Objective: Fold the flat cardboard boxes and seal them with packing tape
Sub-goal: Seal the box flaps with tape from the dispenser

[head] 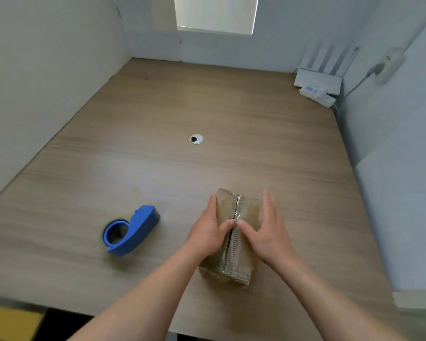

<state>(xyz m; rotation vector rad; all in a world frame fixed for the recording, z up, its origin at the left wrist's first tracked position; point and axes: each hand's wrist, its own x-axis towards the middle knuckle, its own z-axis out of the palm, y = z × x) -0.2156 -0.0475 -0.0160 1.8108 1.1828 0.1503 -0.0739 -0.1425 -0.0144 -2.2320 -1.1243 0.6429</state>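
A small brown cardboard box (234, 205) stands on the wooden table (158, 119) near its front edge, its two top flaps meeting along a centre seam with old tape on it. My left hand (207, 230) lies on the box's left side, thumb pressing the left flap at the seam. My right hand (263, 232) lies on the right side, thumb pressing the right flap. Both hands hold the flaps down. A blue tape dispenser (130, 232) rests on the table to the left of the box, apart from both hands.
A round cable grommet (196, 139) sits in the table's middle. A white router (317, 80) and a power strip (317, 94) occupy the back right corner. White walls close in the table on the left, back and right.
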